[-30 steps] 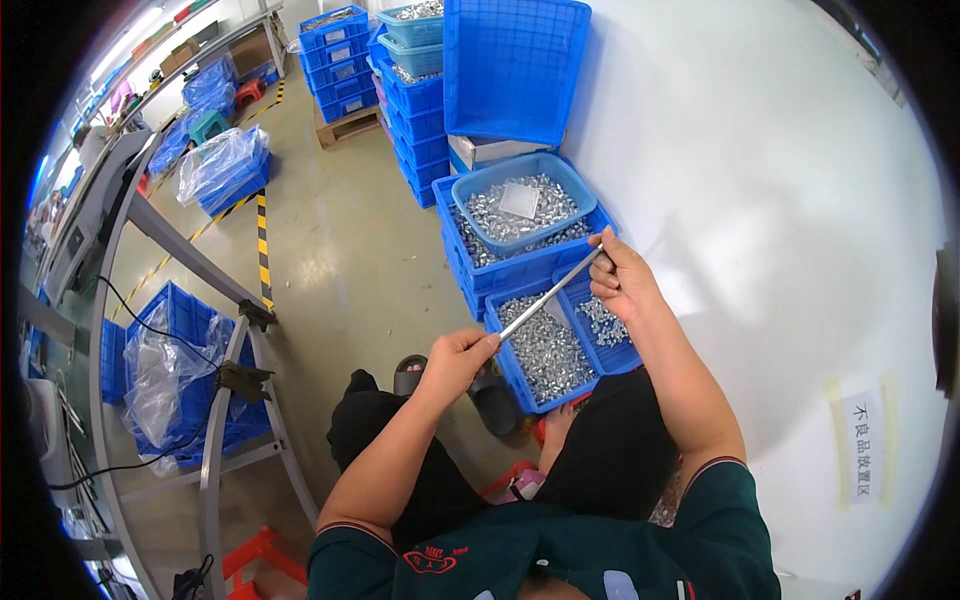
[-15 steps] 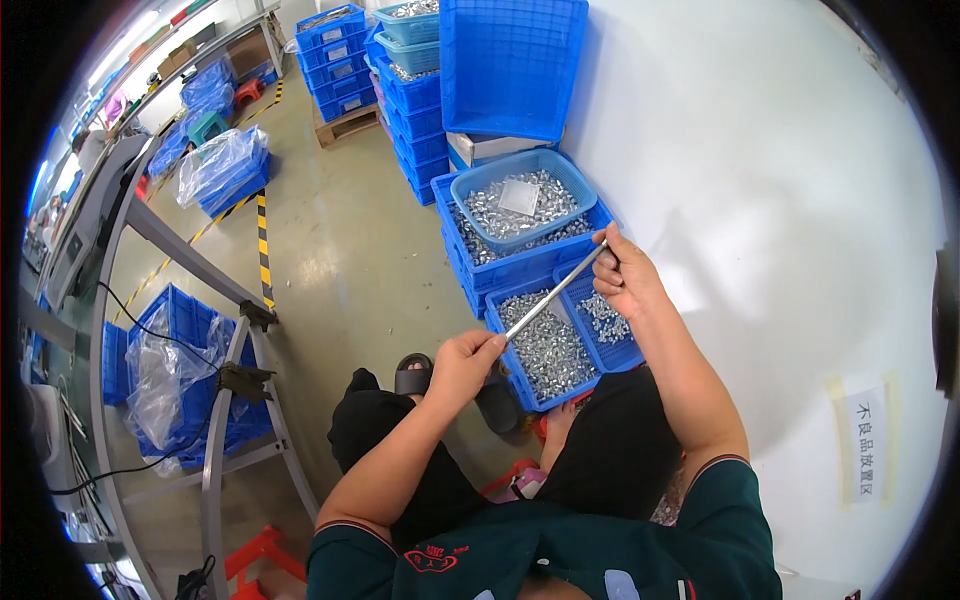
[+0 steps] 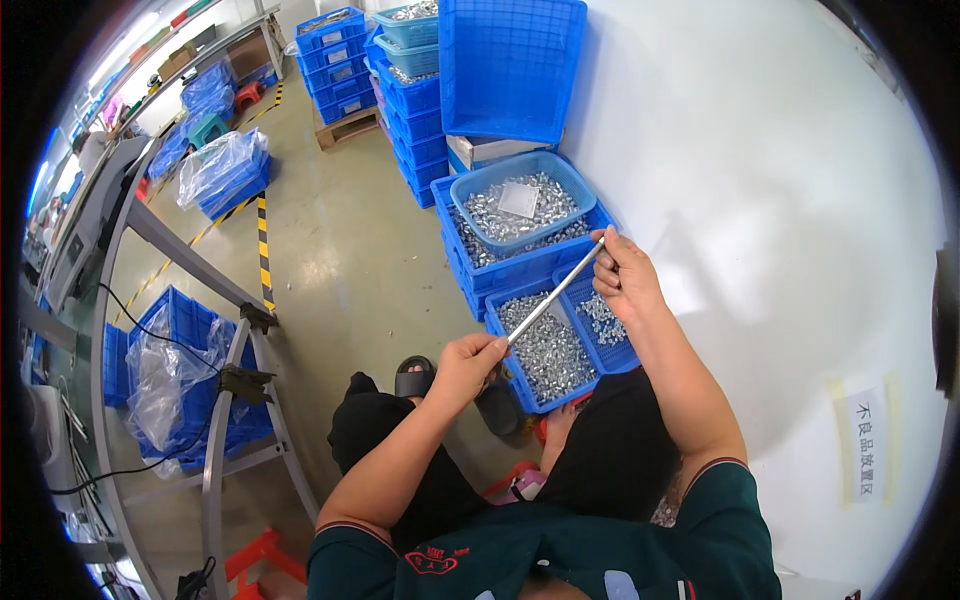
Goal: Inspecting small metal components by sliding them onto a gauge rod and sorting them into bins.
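Note:
A slim silvery rod (image 3: 556, 291) slants between my two hands, its far end higher and to the right. My left hand (image 3: 466, 370) is closed around its near end, thumb along the top. The fingers of my right hand (image 3: 628, 272) pinch the far end. Beneath the rod lies a blue basket (image 3: 553, 404) heaped with small shiny metal parts (image 3: 550, 358). Beside it, under my right forearm, a second blue basket (image 3: 622, 357) holds fewer small metal parts (image 3: 603, 322).
Beyond the baskets, a light-blue basin (image 3: 578, 180) of metal parts with a white card rests on a blue crate (image 3: 452, 262). An empty blue crate (image 3: 512, 70) stands upright behind. A white wall (image 3: 760, 200) borders the right; a grey metal frame (image 3: 215, 440) stands left.
The rod and my right hand have shifted very slightly downward. Both hands keep their grip on its ends.

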Motion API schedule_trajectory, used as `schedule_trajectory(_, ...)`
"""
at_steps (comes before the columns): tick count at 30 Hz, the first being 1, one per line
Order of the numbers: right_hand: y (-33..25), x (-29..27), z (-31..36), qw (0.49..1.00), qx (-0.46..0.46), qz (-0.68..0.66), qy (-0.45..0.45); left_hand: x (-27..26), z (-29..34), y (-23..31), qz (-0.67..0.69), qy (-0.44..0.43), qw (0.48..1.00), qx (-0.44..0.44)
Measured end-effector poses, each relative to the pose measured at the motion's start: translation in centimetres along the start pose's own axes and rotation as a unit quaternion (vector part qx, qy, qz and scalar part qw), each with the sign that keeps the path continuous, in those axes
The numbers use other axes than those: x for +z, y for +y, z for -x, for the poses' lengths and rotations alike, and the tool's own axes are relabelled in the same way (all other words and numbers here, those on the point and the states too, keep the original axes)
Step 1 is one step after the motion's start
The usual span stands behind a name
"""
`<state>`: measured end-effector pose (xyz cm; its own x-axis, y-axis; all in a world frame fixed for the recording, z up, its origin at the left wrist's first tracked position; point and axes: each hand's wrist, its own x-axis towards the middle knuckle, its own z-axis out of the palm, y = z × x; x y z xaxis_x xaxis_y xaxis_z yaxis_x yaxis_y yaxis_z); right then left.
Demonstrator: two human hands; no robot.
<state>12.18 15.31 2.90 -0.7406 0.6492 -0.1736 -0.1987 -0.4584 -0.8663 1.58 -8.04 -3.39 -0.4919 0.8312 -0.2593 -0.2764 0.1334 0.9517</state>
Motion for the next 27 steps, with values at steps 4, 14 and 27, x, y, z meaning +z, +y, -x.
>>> schedule_trajectory(4, -0.7, -0.3, 0.0, 0.999, 0.03, 0.03, -0.017, -0.3, 0.0, -0.1, -0.001, 0.007, 1.0, -0.011)
schedule_trajectory(14, -1.3, -0.6, 0.1, 0.997, 0.03, 0.01, -0.066, -0.8, 0.2, 1.2, 0.039, -0.046, 0.995, -0.081)
schedule_trajectory(27, -1.7, 0.4, 0.9, 0.994, 0.024, -0.035, -0.097, -0.8, 0.5, 1.9, 0.067, -0.064, 0.988, -0.12)
